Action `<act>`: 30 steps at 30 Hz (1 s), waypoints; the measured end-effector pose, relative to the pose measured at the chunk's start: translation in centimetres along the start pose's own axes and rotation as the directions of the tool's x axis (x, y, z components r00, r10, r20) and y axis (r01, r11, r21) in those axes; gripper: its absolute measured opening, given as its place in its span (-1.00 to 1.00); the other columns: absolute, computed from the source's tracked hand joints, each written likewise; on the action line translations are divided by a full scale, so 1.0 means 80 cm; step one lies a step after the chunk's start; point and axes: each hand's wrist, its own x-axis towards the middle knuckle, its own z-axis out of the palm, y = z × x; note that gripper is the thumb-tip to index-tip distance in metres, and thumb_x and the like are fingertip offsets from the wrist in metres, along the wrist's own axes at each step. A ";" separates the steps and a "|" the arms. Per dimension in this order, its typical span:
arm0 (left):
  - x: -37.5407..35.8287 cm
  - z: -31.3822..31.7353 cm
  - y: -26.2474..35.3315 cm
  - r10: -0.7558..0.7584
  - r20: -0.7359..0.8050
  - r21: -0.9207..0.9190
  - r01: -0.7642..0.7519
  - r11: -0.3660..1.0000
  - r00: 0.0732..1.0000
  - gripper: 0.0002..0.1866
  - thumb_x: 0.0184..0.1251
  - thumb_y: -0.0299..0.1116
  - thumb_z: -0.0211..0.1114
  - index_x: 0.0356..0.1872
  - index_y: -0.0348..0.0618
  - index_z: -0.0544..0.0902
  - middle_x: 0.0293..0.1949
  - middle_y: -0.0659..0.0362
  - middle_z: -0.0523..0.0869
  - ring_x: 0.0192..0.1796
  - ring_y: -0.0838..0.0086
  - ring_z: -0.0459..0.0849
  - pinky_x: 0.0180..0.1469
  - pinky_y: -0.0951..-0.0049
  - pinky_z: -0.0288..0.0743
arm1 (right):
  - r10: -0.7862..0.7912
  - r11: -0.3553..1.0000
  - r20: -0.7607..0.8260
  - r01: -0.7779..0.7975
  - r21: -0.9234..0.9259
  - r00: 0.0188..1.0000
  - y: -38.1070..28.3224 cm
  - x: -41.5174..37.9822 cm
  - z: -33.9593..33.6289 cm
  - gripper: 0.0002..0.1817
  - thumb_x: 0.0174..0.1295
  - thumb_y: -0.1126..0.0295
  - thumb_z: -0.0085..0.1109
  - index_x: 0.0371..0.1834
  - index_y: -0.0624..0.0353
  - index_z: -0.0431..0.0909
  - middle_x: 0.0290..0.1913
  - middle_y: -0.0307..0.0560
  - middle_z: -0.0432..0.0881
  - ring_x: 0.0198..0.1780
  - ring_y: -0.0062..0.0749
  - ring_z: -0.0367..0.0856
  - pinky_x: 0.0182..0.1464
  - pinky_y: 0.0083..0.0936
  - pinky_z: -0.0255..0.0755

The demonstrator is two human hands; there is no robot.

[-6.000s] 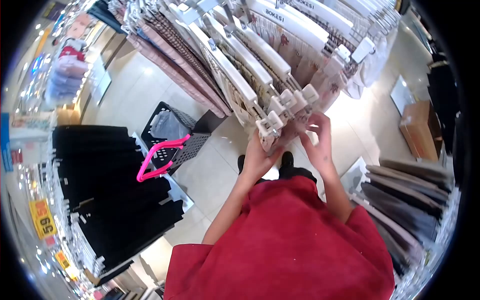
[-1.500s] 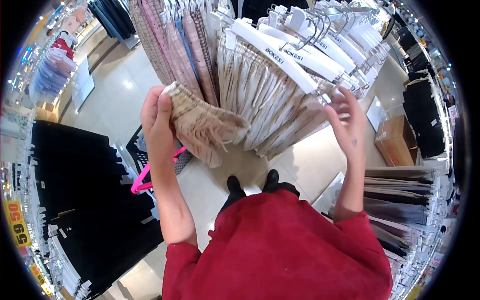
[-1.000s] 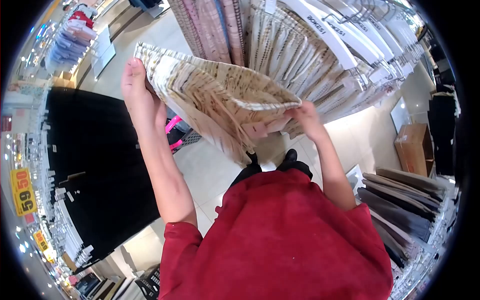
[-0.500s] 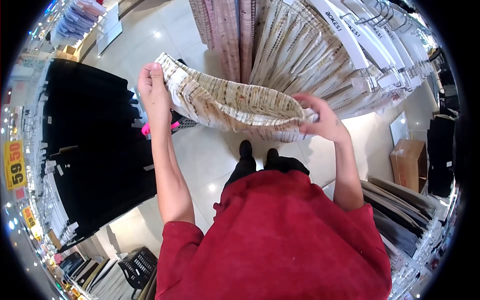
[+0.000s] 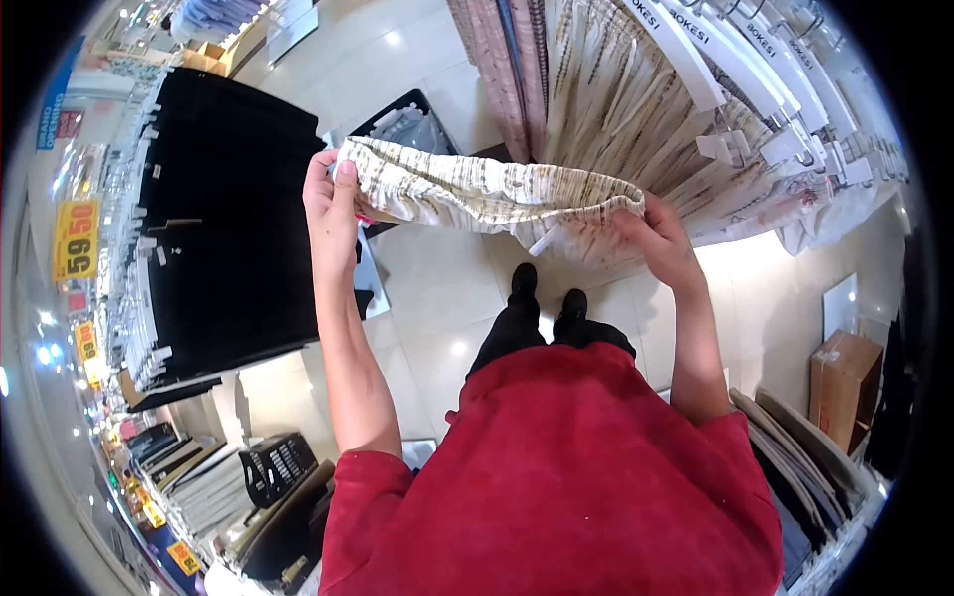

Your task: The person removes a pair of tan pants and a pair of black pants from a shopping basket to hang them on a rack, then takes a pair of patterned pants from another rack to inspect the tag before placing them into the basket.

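I hold a cream garment with brown print stretched level between both hands, above the floor in front of my feet. My left hand grips its left end, thumb on top. My right hand pinches the right end, where the cloth bunches and hangs down a little. Just beyond the garment hangs a rack of similar cream printed garments on white hangers marked BOKESI.
A rack of black clothes stands at my left, with a yellow 59.50 price sign. A black basket sits on the tiled floor behind the garment; another black basket is lower left. Grey folded trousers and a cardboard box are at right.
Since six seconds ago I took one garment off the rack and spread it between my hands. In the last half second my hands moved further apart and the cloth is pulled straighter.
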 end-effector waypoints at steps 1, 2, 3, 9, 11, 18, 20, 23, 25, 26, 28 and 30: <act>-0.011 0.003 0.001 0.026 -0.005 0.025 -0.026 0.999 1.000 -0.72 0.48 -0.21 0.09 -0.05 -0.24 0.41 -0.31 0.20 0.67 -0.33 0.69 0.59 -0.32 0.66 0.46 | 0.052 0.997 -0.033 -0.050 0.063 0.998 0.011 0.000 -0.003 -0.79 0.22 0.45 0.06 -0.12 0.28 0.55 -0.37 -0.33 0.55 -0.35 -0.70 0.44 -0.29 -0.67 0.35; -0.023 0.005 0.005 0.000 -0.021 0.044 0.001 0.999 1.000 -0.74 0.48 -0.23 0.08 -0.04 -0.22 0.41 -0.30 0.20 0.67 -0.32 0.68 0.60 -0.31 0.66 0.46 | 0.107 0.987 -0.064 -0.099 0.125 0.992 0.023 0.000 -0.005 -0.77 0.20 0.46 0.06 -0.10 0.29 0.54 -0.34 -0.29 0.57 -0.33 -0.68 0.47 -0.27 -0.65 0.37; -0.032 0.007 0.011 -0.025 -0.035 0.061 0.027 0.998 0.999 -0.75 0.48 -0.25 0.08 -0.03 -0.21 0.41 -0.29 0.21 0.67 -0.30 0.67 0.60 -0.29 0.66 0.46 | 0.115 0.973 -0.122 -0.088 0.213 0.986 0.032 0.002 -0.002 -0.77 0.18 0.47 0.05 -0.11 0.29 0.53 -0.31 -0.26 0.57 -0.30 -0.64 0.49 -0.24 -0.63 0.38; -0.058 -0.009 -0.013 -0.191 -0.104 -0.086 0.182 0.979 0.976 -0.71 0.19 -0.50 -0.09 -0.07 -0.16 0.46 -0.33 0.29 0.61 -0.35 0.70 0.56 -0.25 0.64 0.43 | 0.191 0.671 -0.037 -0.103 0.734 0.981 0.069 0.017 0.009 -0.60 0.09 0.49 -0.15 0.01 0.39 0.45 -0.06 -0.05 0.60 -0.02 -0.33 0.57 0.09 -0.37 0.44; -0.063 0.015 -0.015 -0.162 -0.199 -0.214 0.119 0.970 0.966 -0.65 0.02 -0.48 -0.10 -0.12 -0.19 0.47 -0.52 0.28 0.49 -0.52 0.65 0.44 -0.46 0.58 0.31 | 0.171 0.520 0.050 -0.133 0.844 0.984 0.065 0.023 0.026 -0.59 0.09 0.46 -0.18 0.01 0.40 0.43 -0.05 -0.01 0.60 0.00 -0.25 0.57 0.14 -0.29 0.43; -0.071 0.022 -0.039 -0.159 0.390 -0.147 0.232 0.962 0.907 -0.52 0.30 0.00 0.10 -0.02 -0.24 0.52 -0.54 0.28 0.47 -0.50 0.67 0.40 -0.45 0.62 0.21 | 0.060 0.266 0.274 -0.279 0.923 0.960 0.013 0.025 0.075 -0.63 0.09 0.43 -0.19 -0.08 0.37 0.47 -0.10 0.06 0.62 -0.05 -0.20 0.60 0.13 -0.24 0.45; -0.065 0.026 -0.038 -0.064 0.475 -0.044 0.097 0.994 0.878 -0.52 0.17 -0.20 0.34 0.10 -0.17 0.54 -0.36 0.34 0.50 -0.24 0.68 0.48 -0.18 0.65 0.29 | 0.112 0.301 0.254 -0.277 0.912 0.961 0.001 0.026 0.092 -0.64 0.10 0.42 -0.18 -0.11 0.38 0.49 -0.15 0.06 0.63 -0.10 -0.20 0.62 0.09 -0.23 0.48; -0.061 0.036 -0.014 0.022 0.522 0.135 -0.108 0.985 0.853 -0.49 0.04 -0.35 0.42 0.08 -0.18 0.57 -0.25 0.29 0.58 -0.16 0.58 0.55 -0.16 0.60 0.36 | 0.225 0.405 0.179 -0.259 0.877 0.958 -0.008 0.031 0.108 -0.63 0.09 0.42 -0.17 -0.08 0.37 0.48 -0.14 0.06 0.62 -0.10 -0.19 0.62 0.08 -0.22 0.48; -0.058 0.041 -0.020 0.023 0.534 0.100 -0.090 0.991 0.845 -0.53 0.02 -0.43 0.41 0.05 -0.18 0.60 -0.20 0.18 0.72 -0.16 0.53 0.63 -0.12 0.48 0.46 | 0.229 0.435 0.177 -0.263 0.861 0.957 -0.009 0.035 0.116 -0.62 0.10 0.43 -0.17 -0.05 0.37 0.47 -0.12 0.06 0.62 -0.08 -0.20 0.61 0.09 -0.22 0.48; -0.055 0.039 -0.025 0.024 0.532 0.072 -0.073 0.995 0.846 -0.58 0.04 -0.47 0.39 0.01 -0.23 0.61 -0.24 0.16 0.74 -0.21 0.54 0.66 -0.14 0.50 0.47 | 0.226 0.435 0.186 -0.270 0.859 0.956 -0.010 0.036 0.120 -0.62 0.10 0.44 -0.17 -0.04 0.36 0.47 -0.11 0.05 0.61 -0.07 -0.21 0.60 0.09 -0.24 0.47; -0.049 0.037 -0.026 0.014 0.538 0.030 -0.036 0.999 0.843 -0.66 0.08 -0.52 0.35 -0.07 -0.31 0.62 -0.31 0.13 0.76 -0.28 0.56 0.68 -0.17 0.55 0.48 | 0.234 0.501 0.131 -0.235 0.833 0.963 -0.013 0.038 0.123 -0.62 0.11 0.44 -0.17 -0.03 0.34 0.46 -0.09 0.02 0.60 -0.06 -0.23 0.59 0.10 -0.28 0.47; -0.051 0.030 -0.016 -0.016 0.554 0.014 0.010 1.000 0.833 -0.75 0.14 -0.56 0.31 -0.13 -0.37 0.63 -0.36 0.13 0.76 -0.33 0.59 0.68 -0.21 0.59 0.49 | 0.246 0.617 0.005 -0.160 0.770 0.969 -0.024 0.037 0.129 -0.63 0.12 0.45 -0.17 -0.02 0.32 0.46 -0.09 -0.01 0.60 -0.05 -0.27 0.58 0.11 -0.33 0.46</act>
